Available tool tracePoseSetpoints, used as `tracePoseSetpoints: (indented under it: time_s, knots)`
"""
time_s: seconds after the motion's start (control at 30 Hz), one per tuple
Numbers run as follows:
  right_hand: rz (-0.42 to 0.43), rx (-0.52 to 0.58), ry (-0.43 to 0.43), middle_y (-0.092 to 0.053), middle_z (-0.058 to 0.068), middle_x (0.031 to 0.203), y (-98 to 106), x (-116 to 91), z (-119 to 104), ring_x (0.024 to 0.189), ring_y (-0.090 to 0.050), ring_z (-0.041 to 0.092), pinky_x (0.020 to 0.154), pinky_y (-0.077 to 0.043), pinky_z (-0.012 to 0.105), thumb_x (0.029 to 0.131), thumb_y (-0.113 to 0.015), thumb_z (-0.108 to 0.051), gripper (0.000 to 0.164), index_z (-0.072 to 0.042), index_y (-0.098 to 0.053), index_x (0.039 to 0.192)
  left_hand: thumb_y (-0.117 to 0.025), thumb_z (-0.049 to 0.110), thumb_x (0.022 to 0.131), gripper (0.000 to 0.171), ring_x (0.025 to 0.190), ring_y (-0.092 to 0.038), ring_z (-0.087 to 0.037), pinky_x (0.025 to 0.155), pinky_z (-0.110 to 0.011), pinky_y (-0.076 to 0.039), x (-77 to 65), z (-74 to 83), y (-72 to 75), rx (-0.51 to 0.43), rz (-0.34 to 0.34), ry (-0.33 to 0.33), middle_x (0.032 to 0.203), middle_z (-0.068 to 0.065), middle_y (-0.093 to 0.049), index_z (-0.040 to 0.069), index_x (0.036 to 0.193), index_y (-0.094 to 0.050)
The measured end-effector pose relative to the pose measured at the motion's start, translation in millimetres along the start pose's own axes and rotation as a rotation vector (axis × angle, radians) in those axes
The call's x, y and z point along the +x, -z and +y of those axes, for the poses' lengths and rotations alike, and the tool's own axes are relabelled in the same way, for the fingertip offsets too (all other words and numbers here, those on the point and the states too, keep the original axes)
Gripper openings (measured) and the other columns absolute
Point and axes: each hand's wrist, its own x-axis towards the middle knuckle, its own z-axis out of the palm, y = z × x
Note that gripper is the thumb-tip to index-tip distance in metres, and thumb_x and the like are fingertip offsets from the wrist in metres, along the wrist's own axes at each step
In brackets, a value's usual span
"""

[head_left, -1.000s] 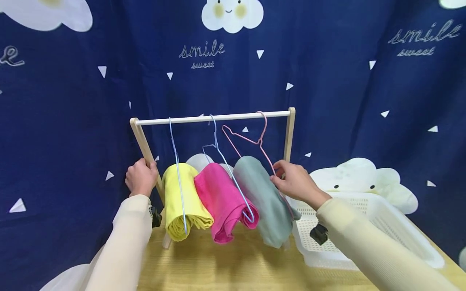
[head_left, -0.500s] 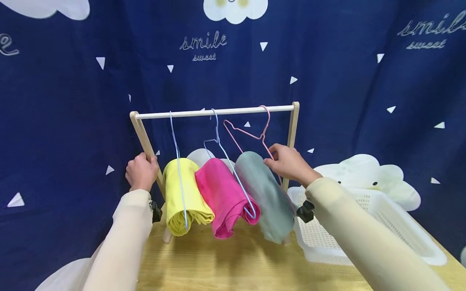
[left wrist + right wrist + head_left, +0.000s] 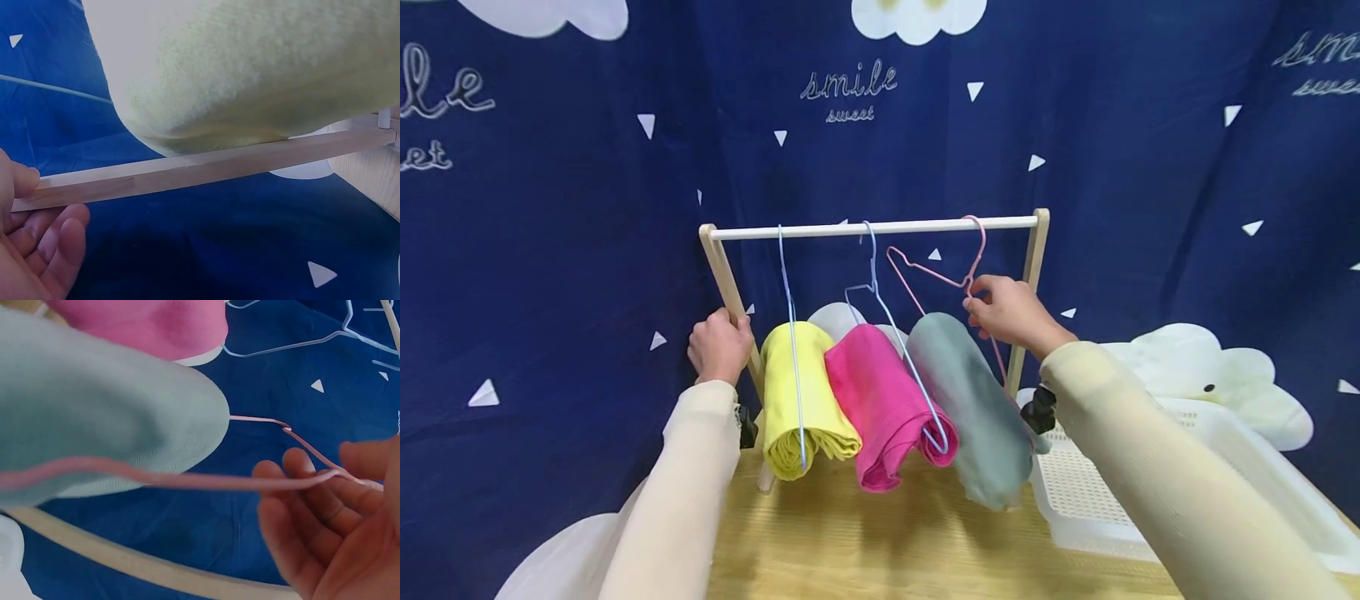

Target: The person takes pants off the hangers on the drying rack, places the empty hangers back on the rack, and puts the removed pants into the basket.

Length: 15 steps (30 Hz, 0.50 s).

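My left hand (image 3: 721, 346) grips the left wooden post (image 3: 724, 271) of a small clothes rack; the left wrist view shows thumb and fingers around the post (image 3: 206, 169). My right hand (image 3: 1011, 315) pinches a pink wire clothes hanger (image 3: 982, 242) just below its hook, which sits over the white rail (image 3: 917, 227). A grey-green cloth (image 3: 973, 408) hangs over this hanger, seen also as a smooth grey-green fold (image 3: 125, 412) in the right wrist view. To its left, a magenta cloth (image 3: 887, 400) and a yellow cloth (image 3: 805, 383) hang on blue hangers.
A white plastic basket (image 3: 1225, 450) stands on the wooden table (image 3: 925, 550) at the right, partly behind my right sleeve. The rack's right post (image 3: 1036, 250) rises behind my right hand. A dark blue curtain (image 3: 1135, 167) with clouds and triangles covers the back.
My right hand has moved up along the pink hanger to its neck. My left hand keeps its grip on the post. The head view has shifted, so the rack appears further right.
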Motion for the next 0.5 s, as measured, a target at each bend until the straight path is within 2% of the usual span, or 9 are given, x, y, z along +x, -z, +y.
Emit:
tracePoseSetpoints:
  time_s: [0.17,0.3,0.5]
  knots:
    - [0.056,0.069,-0.023,-0.071,0.018,0.089,0.2,2.4,4.6,0.065,-0.070,0.017,0.065,-0.059,0.033,0.104,-0.049,-0.021,0.031,-0.002,-0.060,0.125,-0.053,0.029,0.099,0.034,0.094,-0.064,-0.047,0.079,-0.056,-0.051,-1.0,5.1,-3.8,-0.003,-0.014,0.009,0.101,-0.028,-0.069,-0.002,0.104,-0.066]
    - [0.057,0.107,-0.048,-0.070,0.016,0.084,-0.8,5.3,6.7,0.063,-0.071,0.018,0.064,-0.061,0.035,0.103,-0.049,-0.020,0.030,-0.004,-0.062,0.124,-0.053,0.030,0.100,0.035,0.094,-0.064,-0.047,0.079,-0.056,-0.051,-1.2,3.5,-3.2,0.000,-0.022,0.010,0.101,-0.028,-0.069,-0.002,0.104,-0.065]
    - [0.032,0.143,-0.062,-0.070,0.017,0.087,-0.4,9.7,5.8,0.065,-0.072,0.021,0.064,-0.061,0.033,0.102,-0.052,-0.021,0.028,-0.005,-0.065,0.121,-0.051,0.029,0.100,0.036,0.093,-0.064,-0.048,0.078,-0.056,-0.051,0.0,0.4,-1.7,0.001,-0.016,-0.004,0.101,-0.029,-0.069,-0.004,0.105,-0.065]
